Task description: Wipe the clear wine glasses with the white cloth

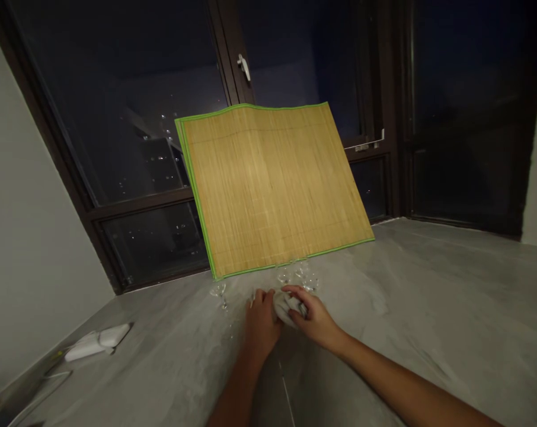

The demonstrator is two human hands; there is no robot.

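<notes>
A pale, bunched-up cloth [286,307] sits between my hands, low in the middle of the view. My right hand [315,320] is closed around its right side, thumb below and fingers over the top. Against its left side, my left hand [263,320] has its fingers curled; a small pale glint shows by them, but what they grip is mostly hidden. Just beyond the hands stand several clear stemmed glasses, among them one glass [311,281] behind my right hand. Another clear glass [218,289] stands to the left of my left hand.
A bamboo mat [277,184] with green edging leans against the dark window [153,107] behind the glasses. On the grey stone-like surface [428,308], a white object with a cord [97,342] lies at the left. A wall [32,196] bounds the left side.
</notes>
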